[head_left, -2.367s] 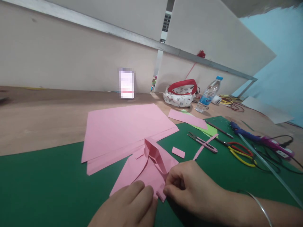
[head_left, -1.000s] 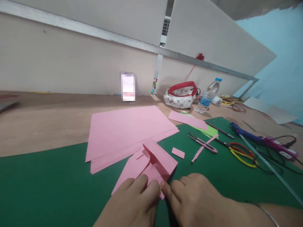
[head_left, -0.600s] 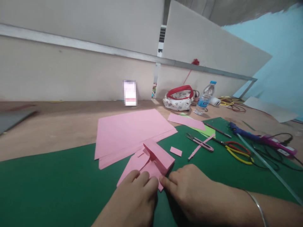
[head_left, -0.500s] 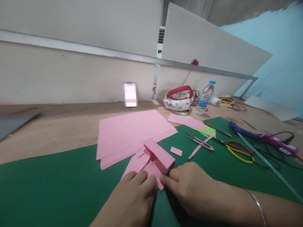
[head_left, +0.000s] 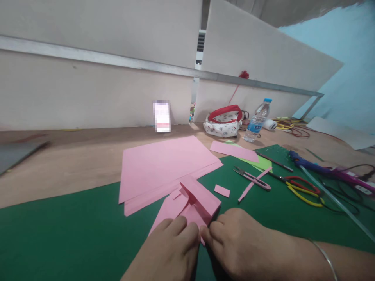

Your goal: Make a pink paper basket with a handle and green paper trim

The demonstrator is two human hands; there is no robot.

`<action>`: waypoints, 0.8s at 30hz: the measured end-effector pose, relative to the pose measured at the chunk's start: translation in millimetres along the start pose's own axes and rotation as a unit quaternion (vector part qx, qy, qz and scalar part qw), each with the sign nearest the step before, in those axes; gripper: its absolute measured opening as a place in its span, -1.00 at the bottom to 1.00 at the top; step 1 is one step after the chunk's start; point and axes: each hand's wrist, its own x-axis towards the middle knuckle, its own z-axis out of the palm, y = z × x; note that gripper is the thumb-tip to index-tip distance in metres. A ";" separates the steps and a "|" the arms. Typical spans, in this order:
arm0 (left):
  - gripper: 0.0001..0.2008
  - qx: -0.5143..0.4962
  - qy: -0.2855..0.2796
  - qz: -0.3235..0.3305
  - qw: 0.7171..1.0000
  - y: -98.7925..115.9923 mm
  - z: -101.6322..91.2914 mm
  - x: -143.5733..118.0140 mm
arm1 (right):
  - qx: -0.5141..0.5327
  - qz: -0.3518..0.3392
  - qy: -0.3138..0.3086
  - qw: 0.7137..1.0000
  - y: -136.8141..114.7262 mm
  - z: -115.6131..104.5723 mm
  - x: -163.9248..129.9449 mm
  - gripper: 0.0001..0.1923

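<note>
A folded piece of pink paper (head_left: 202, 195) lies on the green mat, part of it standing up like a box wall with a slit and small tab beside it. My left hand (head_left: 170, 246) presses on its near left part, fingers curled down on the paper. At the near right edge, my right hand (head_left: 237, 242) pinches the paper between thumb and bent fingers. The thumb almost meets the left fingers at a small corner that pokes out. Both palms' undersides are hidden. Behind the folded paper lies a stack of pink sheets (head_left: 164, 168).
Right of my hands lie a small pink scrap (head_left: 222, 191), thread snips (head_left: 253, 178), a pink strip (head_left: 245, 192), scissors (head_left: 304, 191) and a glue gun (head_left: 313, 166) with its cord. Farther back stand a water bottle (head_left: 258, 121), a white pouch (head_left: 222, 127) and a blurred phone-like screen (head_left: 162, 117).
The camera view has shifted slightly, so things on the right sit a little farther right and lower. Both hands stay on the folded pink paper, with hardly any other movement.
</note>
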 end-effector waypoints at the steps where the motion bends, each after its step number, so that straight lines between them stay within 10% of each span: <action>1: -0.78 0.002 0.007 -0.006 1.000 0.4 0.5 -0.1 | -0.004 0.009 0.017 1.000 -0.5 2.1 -0.9 -0.87; 8: -0.86 0.002 0.080 -0.048 0.996 -0.8 -5.9 -7.7 | -0.025 0.044 0.116 0.992 -1.4 14.3 -3.0 -0.76; 17: -0.36 0.079 0.401 -0.077 0.909 -31.1 -38.4 -15.0 | 0.200 0.200 0.280 0.917 23.8 -15.3 -7.8 -0.85; 21: -0.19 -0.099 0.385 -0.211 0.893 -41.8 -47.3 -14.9 | 0.375 0.274 0.276 0.842 27.5 -33.5 -10.8 -0.87; 24: -0.40 -0.375 0.260 -0.298 0.838 -35.6 -53.1 -12.2 | 0.514 0.314 0.233 0.764 25.9 -34.8 -9.8 -0.88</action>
